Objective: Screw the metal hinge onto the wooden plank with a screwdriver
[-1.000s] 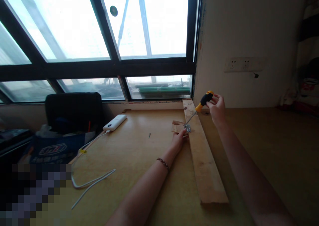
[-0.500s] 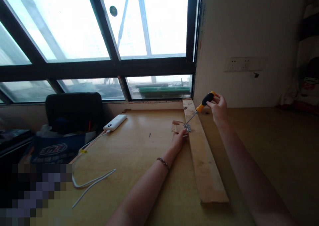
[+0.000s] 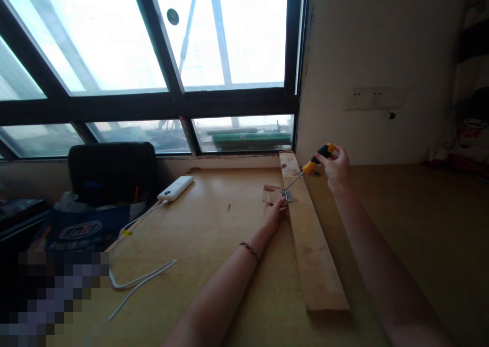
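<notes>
My right hand [image 3: 336,167] is closed around the butt of a yellow and black screwdriver [image 3: 320,157], whose shaft slants down to the left. Its tip meets a small metal hinge [image 3: 287,196] at the left edge of a long wooden plank [image 3: 317,245]. Below the hinge, my left hand [image 3: 274,213] grips a small wooden block [image 3: 270,193] against the plank's side, thumb close to the metal. The undersides of those fingers are hidden. To the left, a small screw [image 3: 228,208] lies on the wooden tabletop [image 3: 198,235].
A white power bank [image 3: 175,188] sits at the table's left edge, its white cable [image 3: 143,281] looping over the top. Beyond that edge are a black chair [image 3: 112,166] and a blue bag [image 3: 80,230]. The plank's far end reaches the window wall; sockets [image 3: 376,98] are on the right wall.
The screwdriver handle and my right hand have shifted very slightly right and down. My left hand, the hinge and the plank keep their places.
</notes>
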